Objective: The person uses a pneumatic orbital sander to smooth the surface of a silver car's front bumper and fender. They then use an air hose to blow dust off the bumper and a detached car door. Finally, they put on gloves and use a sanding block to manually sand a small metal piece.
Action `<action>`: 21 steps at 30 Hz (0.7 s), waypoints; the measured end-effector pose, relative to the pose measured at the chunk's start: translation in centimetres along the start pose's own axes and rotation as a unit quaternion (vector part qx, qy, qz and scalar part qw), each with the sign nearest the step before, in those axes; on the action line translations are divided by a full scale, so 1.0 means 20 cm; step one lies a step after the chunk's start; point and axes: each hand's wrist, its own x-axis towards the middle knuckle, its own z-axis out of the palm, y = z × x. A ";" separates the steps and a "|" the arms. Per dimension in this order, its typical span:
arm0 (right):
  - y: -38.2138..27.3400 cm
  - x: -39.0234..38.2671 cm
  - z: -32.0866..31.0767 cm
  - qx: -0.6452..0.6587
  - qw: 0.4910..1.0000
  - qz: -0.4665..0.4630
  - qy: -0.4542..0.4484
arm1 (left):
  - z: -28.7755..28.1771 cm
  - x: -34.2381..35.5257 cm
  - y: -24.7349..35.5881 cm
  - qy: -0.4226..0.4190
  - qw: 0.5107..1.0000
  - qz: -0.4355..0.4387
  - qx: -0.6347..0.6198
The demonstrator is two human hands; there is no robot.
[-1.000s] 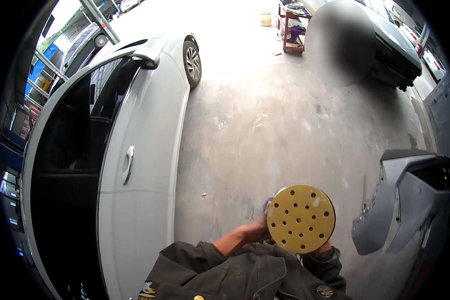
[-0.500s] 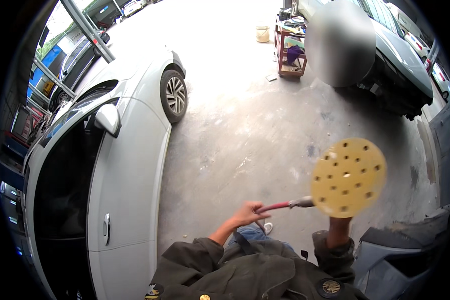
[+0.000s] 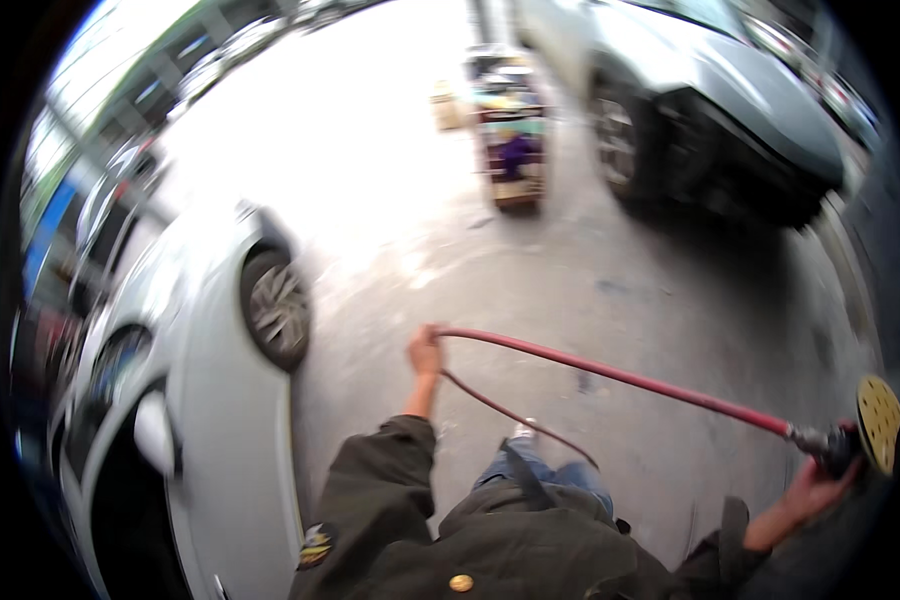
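My right hand (image 3: 812,490) grips the dark body of an orbital sander (image 3: 842,447) at the far right. Its round yellow pad (image 3: 879,424), dotted with holes, stands edge-on and faces away to the right. A red air hose (image 3: 610,373) runs from the sander's metal fitting leftward across my front. My left hand (image 3: 426,352) is closed round that hose, with the arm stretched forward. Beyond the left hand the hose loops back down toward my legs.
A pale car (image 3: 225,420) stands along my left side. Ahead are a tool cart (image 3: 515,160) loaded with supplies and a beige bucket (image 3: 447,106). At the upper right sits a silver car (image 3: 730,90) with its front end stripped. Concrete floor (image 3: 400,260) lies between them.
The sander has swung out to the far right and its pad has turned edge-on. My left hand has moved forward and left, drawing out the hose. The view has turned and is blurred.
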 end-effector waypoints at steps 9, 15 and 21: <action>0.36 0.41 -0.34 0.127 0.967 -0.037 0.217 | 0.33 1.65 0.30 0.134 0.990 0.000 0.035; 0.28 0.49 -0.64 -0.053 0.925 -0.111 0.360 | 1.08 0.97 0.52 0.052 0.991 -0.005 0.124; 0.33 0.64 -0.60 -0.143 0.885 -0.075 0.437 | 1.23 0.80 1.32 -0.073 0.962 0.200 0.174</action>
